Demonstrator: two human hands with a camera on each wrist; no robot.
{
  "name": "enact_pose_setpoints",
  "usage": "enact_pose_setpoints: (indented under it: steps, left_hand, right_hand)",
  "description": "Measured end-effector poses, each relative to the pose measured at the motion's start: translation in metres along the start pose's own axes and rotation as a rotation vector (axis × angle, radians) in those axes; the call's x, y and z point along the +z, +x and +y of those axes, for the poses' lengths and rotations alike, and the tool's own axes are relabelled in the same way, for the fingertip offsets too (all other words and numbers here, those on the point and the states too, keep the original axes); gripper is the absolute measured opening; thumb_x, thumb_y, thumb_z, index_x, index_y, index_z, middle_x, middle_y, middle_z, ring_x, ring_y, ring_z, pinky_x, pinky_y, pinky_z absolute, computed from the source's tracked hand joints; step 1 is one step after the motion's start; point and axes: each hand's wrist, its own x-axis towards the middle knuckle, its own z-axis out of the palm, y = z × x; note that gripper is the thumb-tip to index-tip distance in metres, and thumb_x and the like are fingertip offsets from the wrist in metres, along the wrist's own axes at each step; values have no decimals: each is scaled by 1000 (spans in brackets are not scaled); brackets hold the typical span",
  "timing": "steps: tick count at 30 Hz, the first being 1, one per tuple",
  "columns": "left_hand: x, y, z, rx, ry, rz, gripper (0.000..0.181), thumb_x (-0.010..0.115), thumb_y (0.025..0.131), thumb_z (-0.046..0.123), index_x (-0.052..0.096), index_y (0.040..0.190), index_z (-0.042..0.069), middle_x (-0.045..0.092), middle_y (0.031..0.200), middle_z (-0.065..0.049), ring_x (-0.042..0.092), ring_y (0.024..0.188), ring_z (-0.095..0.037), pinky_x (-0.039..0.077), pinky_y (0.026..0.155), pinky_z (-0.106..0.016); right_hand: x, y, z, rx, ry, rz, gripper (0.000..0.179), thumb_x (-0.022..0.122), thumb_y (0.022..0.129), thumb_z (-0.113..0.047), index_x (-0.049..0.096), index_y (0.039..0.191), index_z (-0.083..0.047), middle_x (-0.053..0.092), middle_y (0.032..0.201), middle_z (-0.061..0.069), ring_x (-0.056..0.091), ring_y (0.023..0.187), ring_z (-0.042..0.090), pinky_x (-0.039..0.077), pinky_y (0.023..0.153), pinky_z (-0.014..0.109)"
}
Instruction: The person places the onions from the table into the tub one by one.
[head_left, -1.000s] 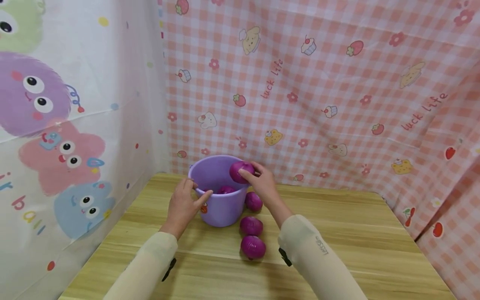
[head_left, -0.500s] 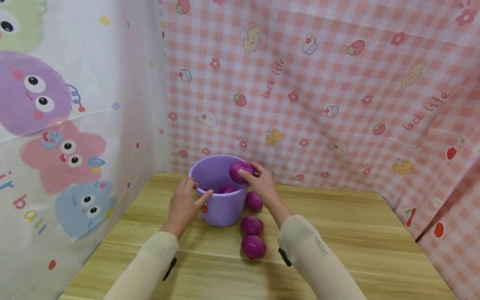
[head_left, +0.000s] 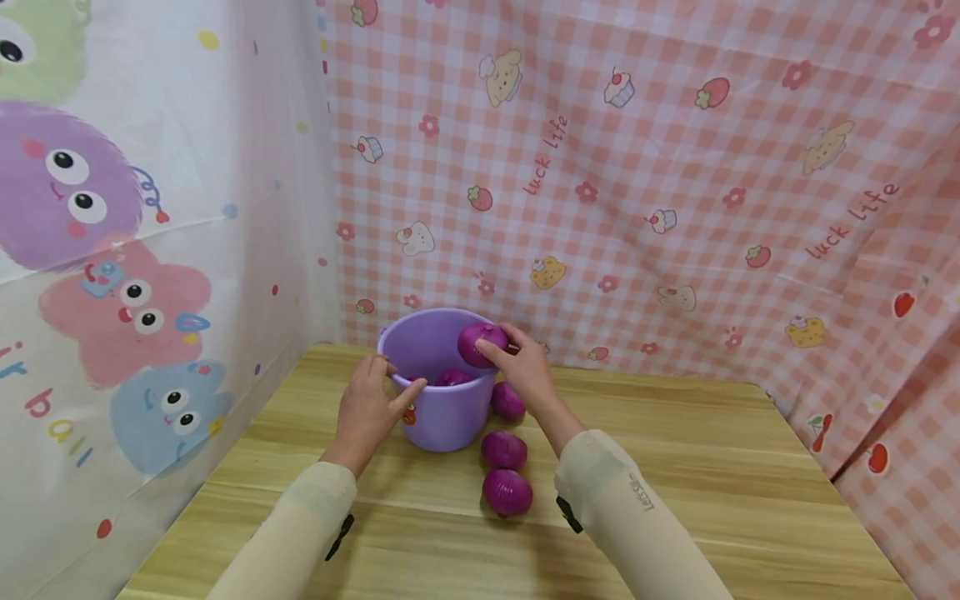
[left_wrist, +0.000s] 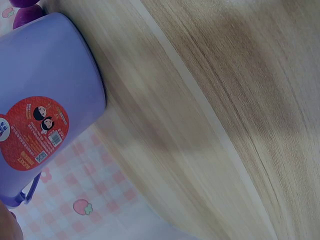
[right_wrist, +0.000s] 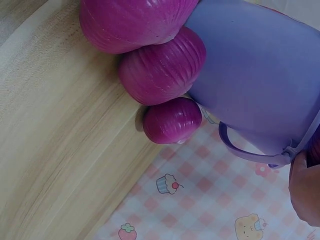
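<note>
A purple plastic bucket (head_left: 450, 417) stands upright near the table's back edge, a round red label (left_wrist: 35, 132) on its side. My left hand (head_left: 365, 410) grips its rim on the near left, thumb outside along the front. Over the right side of the rim, my right hand (head_left: 528, 367) holds a purple onion (head_left: 477, 343) between thumb and fingers. Inside the bucket another onion (head_left: 453, 378) shows low down. Three more onions lie in a row at the bucket's right: a far one (head_left: 508, 402), a middle one (head_left: 503, 451) and a near one (head_left: 507, 493).
The wood-grain table (head_left: 660, 475) reaches forward to a pink checked curtain (head_left: 675, 167). A white curtain with cartoon figures (head_left: 255, 167) hangs along the left. The bucket's handle (right_wrist: 250, 152) hangs at its side in the right wrist view.
Almost nothing differs. Both hands, the bucket and the held onion keep their places; the whole head view shifts only very slightly.
</note>
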Motion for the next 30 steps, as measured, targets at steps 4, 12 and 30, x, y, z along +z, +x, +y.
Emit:
enact_pose_setpoints:
  steps: [4, 12, 30]
  left_hand:
    - [0, 0, 0, -3, 0, -6, 47, 80, 84, 40, 54, 95, 2, 53, 97, -12, 54, 90, -30, 50, 75, -45]
    - [-1, 0, 1, -3, 1, -1, 47, 79, 84, 40, 54, 95, 3, 52, 98, -12, 54, 91, -30, 50, 75, -45]
    - [-1, 0, 1, -16, 8, -24, 47, 79, 84, 41, 54, 95, 3, 51, 97, -11, 53, 88, -28, 50, 74, -44]
  right_hand:
    - [0, 0, 1, 2, -3, 2, 69, 76, 88, -36, 50, 145, -8, 56, 137, 15, 56, 123, 27, 47, 99, 40]
    - [1, 1, 1, -11, 5, 5, 65, 75, 90, -35, 51, 144, -7, 58, 135, 17, 57, 121, 28, 47, 99, 40]
    - [0, -1, 0, -20, 35, -19, 64, 69, 93, -37, 48, 146, -7, 57, 135, 16, 56, 122, 29, 48, 98, 41]
